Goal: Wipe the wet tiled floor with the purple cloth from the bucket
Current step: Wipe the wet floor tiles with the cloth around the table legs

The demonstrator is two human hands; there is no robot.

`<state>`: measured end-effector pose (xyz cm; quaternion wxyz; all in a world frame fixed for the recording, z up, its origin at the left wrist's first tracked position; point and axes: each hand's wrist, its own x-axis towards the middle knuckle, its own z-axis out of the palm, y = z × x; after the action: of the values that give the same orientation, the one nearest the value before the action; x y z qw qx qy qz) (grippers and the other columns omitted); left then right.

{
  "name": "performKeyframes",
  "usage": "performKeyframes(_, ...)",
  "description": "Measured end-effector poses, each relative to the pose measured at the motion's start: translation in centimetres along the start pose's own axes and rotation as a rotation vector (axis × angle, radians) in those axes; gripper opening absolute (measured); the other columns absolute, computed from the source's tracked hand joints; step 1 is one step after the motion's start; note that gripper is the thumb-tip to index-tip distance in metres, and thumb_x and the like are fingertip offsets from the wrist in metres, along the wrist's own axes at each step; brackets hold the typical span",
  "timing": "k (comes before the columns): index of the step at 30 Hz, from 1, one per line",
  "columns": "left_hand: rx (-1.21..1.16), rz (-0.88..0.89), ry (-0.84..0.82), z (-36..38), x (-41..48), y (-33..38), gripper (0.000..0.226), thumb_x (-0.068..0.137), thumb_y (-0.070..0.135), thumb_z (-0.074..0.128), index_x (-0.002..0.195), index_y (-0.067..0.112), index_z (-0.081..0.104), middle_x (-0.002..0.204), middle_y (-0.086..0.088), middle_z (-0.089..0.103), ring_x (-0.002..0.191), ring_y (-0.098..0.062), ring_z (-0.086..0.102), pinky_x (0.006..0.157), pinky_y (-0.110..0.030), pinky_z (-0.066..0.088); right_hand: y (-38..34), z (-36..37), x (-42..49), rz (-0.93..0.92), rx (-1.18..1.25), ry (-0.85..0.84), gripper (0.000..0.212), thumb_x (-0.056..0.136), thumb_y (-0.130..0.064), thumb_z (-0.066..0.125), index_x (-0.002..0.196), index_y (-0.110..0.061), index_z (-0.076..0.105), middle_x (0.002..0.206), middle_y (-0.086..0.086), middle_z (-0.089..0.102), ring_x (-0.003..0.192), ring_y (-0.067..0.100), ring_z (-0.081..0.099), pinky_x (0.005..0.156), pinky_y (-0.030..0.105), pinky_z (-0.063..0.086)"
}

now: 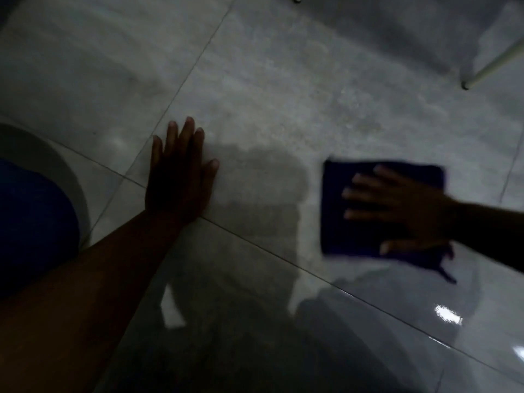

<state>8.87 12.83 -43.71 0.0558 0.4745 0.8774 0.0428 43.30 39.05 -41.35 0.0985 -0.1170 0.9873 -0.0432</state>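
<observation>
My right hand (402, 207) is flat on the purple cloth (368, 234), fingers spread, palm pressing it onto the tiled floor (269, 80). Not pinching, just bearing down. The cloth is folded to a rough square, lying flat, no clear long axis; 1 loose corner trails out under my wrist on the near-right side. My fingers point left across it.

My left hand (180, 177) is planted bare on the floor, fingers open and pointing away from me, well apart from the cloth. It looks like a prop for my weight, so I judge the right hand does all the wiping.

Key relation: the dull, streaky patch lies ahead and to the left of the cloth, between my 2 hands and beyond. The tiles nearer me show sharp glare (449, 313), so probably film there too. Next stroke likely sweeps left toward the propping hand or away from me.

Containers: a pale curved rim (56, 157) with dark blue inside sits at far left beside my left forearm. Possibly the bucket; too dark to tell contents.

A white furniture leg (493, 65) stands far right, clear of the stroke.
</observation>
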Motion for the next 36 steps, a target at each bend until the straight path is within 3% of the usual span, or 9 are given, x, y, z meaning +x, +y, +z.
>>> performKeyframes(5,-0.152,-0.024,-0.031,-1.0,0.2,0.1,0.063,0.098,0.044,0.020,0.153,0.015,0.028,0.166,-0.005,0.016,0.154,-0.026,0.008,0.125,-0.044,0.005,7.3,-2.5,10.4,0.634,0.056,0.095,0.083,0.090,-0.078,0.016,0.158,-0.029,0.015,0.167,0.015,0.015,0.153,0.041,0.012,0.121,0.063,0.011)
performKeyframes(7,-0.264,-0.086,0.036,-1.5,-0.1,-0.8,0.060,0.099,0.039,0.023,0.152,0.012,0.033,0.163,-0.008,0.025,0.153,-0.025,0.016,0.125,-0.039,0.010,5.3,-3.4,17.8,0.713,0.104,0.110,0.085,0.088,-0.078,0.018,0.159,-0.031,0.013,0.169,0.012,0.006,0.155,0.039,0.004,0.123,0.060,0.002)
performKeyframes(12,-0.335,-0.413,0.089,-1.9,-3.4,-5.8,0.057,0.104,0.038,0.021,0.153,0.008,0.025,0.164,-0.010,0.022,0.153,-0.023,0.016,0.126,-0.038,0.011,-7.5,-3.0,27.5,0.336,0.054,0.091,0.083,0.089,-0.075,0.021,0.159,-0.030,0.017,0.169,0.009,0.009,0.155,0.037,0.003,0.123,0.060,0.001)
performKeyframes(18,-0.142,-0.219,0.059,-2.5,-3.7,-5.0,0.066,0.098,0.045,0.016,0.149,0.005,0.033,0.162,-0.017,0.023,0.152,-0.032,0.016,0.124,-0.049,0.013,-16.9,1.2,13.9,-0.047,0.088,0.127,0.072,0.094,-0.068,0.042,0.154,-0.028,0.035,0.165,0.005,0.026,0.155,0.033,0.014,0.122,0.060,0.013)
performKeyframes(21,-0.119,-0.161,0.069,-1.8,-3.7,-2.7,0.069,0.097,0.050,0.021,0.149,0.007,0.033,0.162,-0.016,0.024,0.152,-0.032,0.017,0.123,-0.048,0.012,-13.3,2.4,1.9,0.010,0.000,0.020,0.081,0.088,-0.071,0.051,0.155,-0.029,0.033,0.166,0.007,0.025,0.154,0.034,0.018,0.122,0.061,0.013)
performKeyframes(24,-0.151,-0.115,0.067,-0.9,-3.7,-0.7,0.069,0.095,0.050,0.027,0.149,0.007,0.035,0.162,-0.016,0.024,0.152,-0.034,0.017,0.124,-0.051,0.012,-6.4,1.5,-5.8,0.263,0.004,-0.088,0.085,0.089,-0.073,0.038,0.159,-0.031,0.013,0.164,0.012,0.023,0.152,0.039,0.018,0.119,0.064,0.017)
performKeyframes(29,-0.089,-0.184,0.059,-0.2,-3.4,2.7,0.069,0.098,0.051,0.025,0.148,0.005,0.032,0.162,-0.019,0.021,0.151,-0.039,0.014,0.122,-0.056,0.011,-2.8,-0.5,0.3,0.777,0.058,0.007,0.086,0.090,-0.077,0.019,0.158,-0.025,0.017,0.166,0.016,0.013,0.153,0.042,0.011,0.119,0.066,0.014)
performKeyframes(31,-0.106,-0.196,0.050,-0.3,-2.8,3.9,0.068,0.098,0.050,0.026,0.149,0.004,0.031,0.162,-0.020,0.020,0.152,-0.038,0.014,0.122,-0.056,0.011,-5.2,-0.3,4.5,0.763,0.046,0.043,0.088,0.088,-0.076,0.024,0.158,-0.023,0.023,0.166,0.017,0.014,0.153,0.043,0.010,0.119,0.066,0.013)
performKeyframes(36,-0.119,-0.146,0.085,-1.3,-1.3,5.1,0.066,0.100,0.047,0.027,0.150,0.004,0.029,0.161,-0.020,0.023,0.151,-0.037,0.015,0.122,-0.052,0.014,-15.3,2.6,3.8,0.344,0.032,0.049,0.085,0.088,-0.077,0.036,0.157,-0.029,0.025,0.167,0.011,0.016,0.155,0.038,0.007,0.121,0.065,0.005)
